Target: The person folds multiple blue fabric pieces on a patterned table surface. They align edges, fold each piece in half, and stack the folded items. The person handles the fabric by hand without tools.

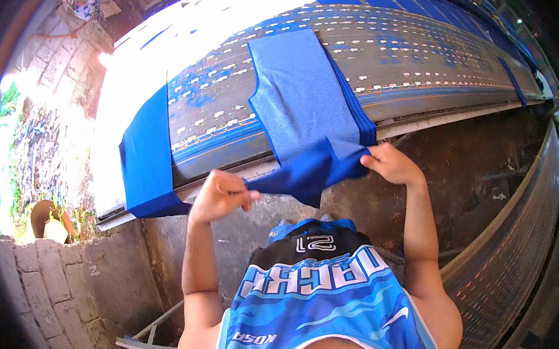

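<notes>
Between my two hands stretches a dark blue piece of fabric (308, 174), just in front of the table's near edge. My left hand (220, 195) has its fingers closed on the left end. My right hand (392, 163) pinches the opposite end, where a lighter face of the cloth is turned up. Behind it a stack of cut fabric panels (300, 90) lies on the table, its lighter blue top panel bearing a curved notch on the left side. The held cloth overlaps the near end of this stack. Another blue fabric panel (148, 152) drapes over the table edge at left.
The long table (216, 108) carries rows of white marks and blue stains, and glaring light washes out its far left. A narrow blue strip (513, 82) crosses it at far right. Behind me on the right runs another long surface (509, 250). A block wall (40, 282) stands at left.
</notes>
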The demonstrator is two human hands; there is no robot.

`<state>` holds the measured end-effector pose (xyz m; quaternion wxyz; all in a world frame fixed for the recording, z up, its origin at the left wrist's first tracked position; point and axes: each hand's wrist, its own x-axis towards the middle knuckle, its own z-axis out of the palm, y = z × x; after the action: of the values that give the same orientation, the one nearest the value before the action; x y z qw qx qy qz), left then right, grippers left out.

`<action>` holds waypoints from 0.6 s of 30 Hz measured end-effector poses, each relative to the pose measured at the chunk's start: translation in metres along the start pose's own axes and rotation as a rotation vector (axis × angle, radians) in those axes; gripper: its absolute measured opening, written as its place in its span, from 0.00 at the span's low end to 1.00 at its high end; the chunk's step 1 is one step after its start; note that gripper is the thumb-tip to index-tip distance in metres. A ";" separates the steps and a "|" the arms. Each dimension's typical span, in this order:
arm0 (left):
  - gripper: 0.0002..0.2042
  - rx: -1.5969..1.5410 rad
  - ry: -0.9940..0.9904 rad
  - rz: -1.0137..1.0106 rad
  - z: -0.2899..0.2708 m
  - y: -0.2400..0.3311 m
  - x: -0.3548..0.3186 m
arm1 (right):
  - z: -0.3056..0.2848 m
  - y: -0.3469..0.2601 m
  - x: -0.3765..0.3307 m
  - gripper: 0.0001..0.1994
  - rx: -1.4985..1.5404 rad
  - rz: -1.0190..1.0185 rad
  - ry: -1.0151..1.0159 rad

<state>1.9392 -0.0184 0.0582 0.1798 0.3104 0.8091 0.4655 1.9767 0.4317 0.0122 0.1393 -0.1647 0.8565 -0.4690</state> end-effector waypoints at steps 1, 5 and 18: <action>0.16 -0.058 -0.020 -0.005 0.003 -0.006 -0.008 | 0.004 0.000 -0.012 0.28 0.011 0.026 0.000; 0.13 -0.184 0.031 -0.015 0.007 -0.023 -0.027 | 0.014 -0.004 -0.040 0.29 0.131 0.059 0.034; 0.08 -0.109 0.344 0.232 0.001 0.010 -0.023 | 0.011 -0.043 -0.039 0.28 0.112 -0.188 0.448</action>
<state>1.9601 -0.0291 0.0663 0.0008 0.3071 0.7603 0.5723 2.0233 0.4180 0.0465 -0.0895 -0.1278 0.8195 -0.5514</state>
